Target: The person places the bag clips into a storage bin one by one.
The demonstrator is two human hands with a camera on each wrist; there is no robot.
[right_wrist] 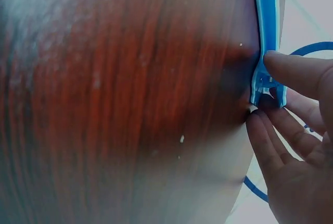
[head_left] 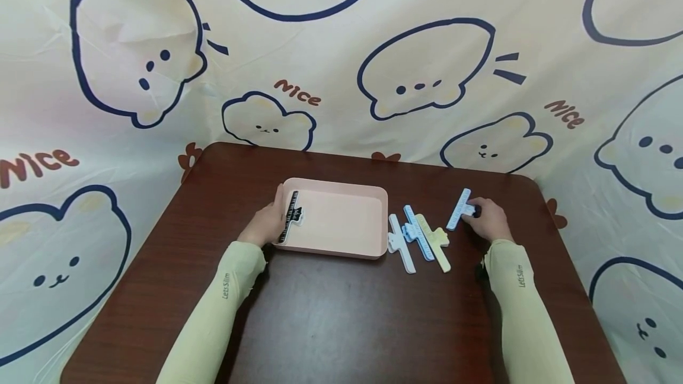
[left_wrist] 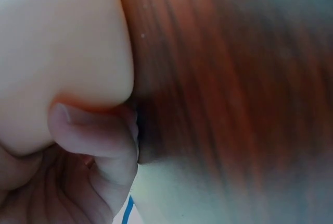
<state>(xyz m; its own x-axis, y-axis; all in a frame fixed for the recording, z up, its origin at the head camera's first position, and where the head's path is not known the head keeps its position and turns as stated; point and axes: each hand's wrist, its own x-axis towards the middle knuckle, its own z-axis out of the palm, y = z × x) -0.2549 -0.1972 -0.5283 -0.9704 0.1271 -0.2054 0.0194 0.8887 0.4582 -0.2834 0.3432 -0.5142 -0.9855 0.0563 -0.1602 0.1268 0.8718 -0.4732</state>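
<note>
My left hand (head_left: 268, 223) holds the left side of a shallow pink tray (head_left: 341, 221). In the left wrist view its thumb (left_wrist: 93, 130) presses the tray's outer wall near a corner. A black-and-white bag clip (head_left: 291, 218) with ruler marks lies inside the tray along the left wall. On the right, my right hand (head_left: 490, 221) pinches the handle of a light blue bag clip (head_left: 459, 209), whose long bar points away from the hand. The right wrist view shows thumb and fingers about the handle of this blue clip (right_wrist: 268, 21), close over the table.
Beside the tray's right wall lie a white bag clip (head_left: 402, 245), another blue clip (head_left: 418, 233) and a yellow-green clip (head_left: 434, 242), close together and slanted. All stand on a dark brown wooden table (head_left: 341, 319). A printed cloth (head_left: 341, 64) hangs behind and around it.
</note>
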